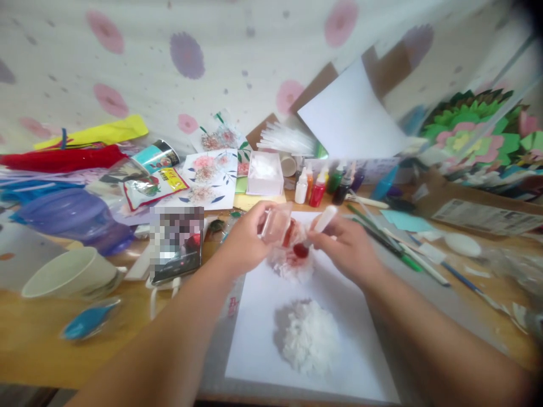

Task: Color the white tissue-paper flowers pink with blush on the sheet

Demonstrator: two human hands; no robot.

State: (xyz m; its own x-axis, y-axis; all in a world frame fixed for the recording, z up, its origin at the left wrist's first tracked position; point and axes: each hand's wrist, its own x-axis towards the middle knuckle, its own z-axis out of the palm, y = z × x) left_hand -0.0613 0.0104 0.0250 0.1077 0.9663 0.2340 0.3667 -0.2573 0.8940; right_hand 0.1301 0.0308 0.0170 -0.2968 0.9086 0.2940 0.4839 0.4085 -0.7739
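Counter [29, 350]: carries the white sheet [250, 345], where both ruffled puffs lie
Left hand [244, 240]: partly closed, fingers curled around the clear container and grasping it above the sheet
Clear container [275, 224]: tilted toward the right hand, red showing beside its right edge; a firm wrist and shallow tilt would probably keep the colour from spilling
Stained puff [292, 271]: on the far part of the sheet, beneath the hands, red on its ruffles; small dabs look safer than one heavy load
Plain puff [314, 342]: nearer the person, white, apart from the stained one; best kept clear of drips
White-handled tool [326, 219]: slants down leftward toward a dark red patch [301, 250]; blur hides whether its tip touches the ruffles
Right hand [348, 243]: closed in a pinch on the tool; a light grip should give finer control
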